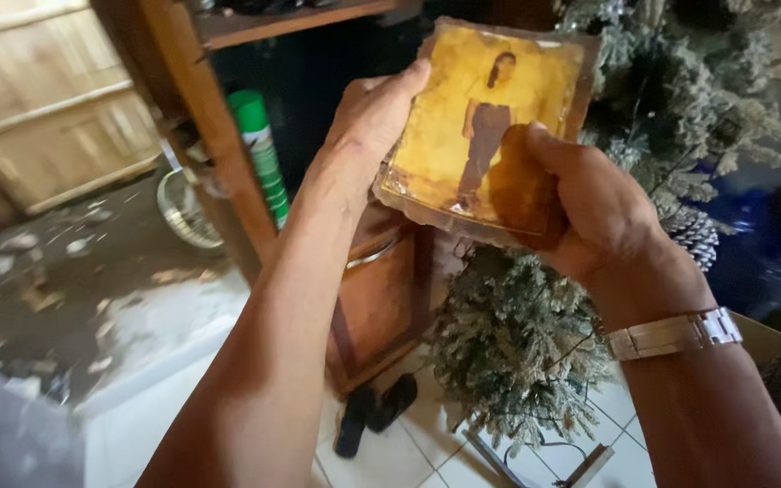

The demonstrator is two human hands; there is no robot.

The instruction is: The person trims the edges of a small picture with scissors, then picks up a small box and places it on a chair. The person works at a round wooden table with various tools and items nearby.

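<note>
In the head view, both bare hands hold up a yellowed, stained photograph in a clear, wrinkled plastic sleeve (481, 126), which shows a standing figure in dark trousers. The left hand (368, 131) grips the photograph's left edge, its thumb lying along the front near the upper left corner and the rest of the fingers hidden behind. The right hand (580, 203) clasps the lower right corner, its thumb pressed flat on the front of the picture; a silver metal wristwatch band (675, 333) circles that wrist. The photograph is held tilted, in the air, in front of a dark wooden shelf unit (219, 136) and well above the floor.

Behind the left wrist, a green and white spray can (262, 154) stands upright beside the shelf unit's post. Further left, a round wire object (184, 210) rests near the base of the post; its kind cannot be told. To the right and below the hands stands a frosted, grey-green artificial fir tree (517, 343), with a whitened pine cone (693, 233) just beside the right hand. On the white tiled floor (390, 456), a pair of dark sandals (374, 411) lies near the foot of the wooden unit.
</note>
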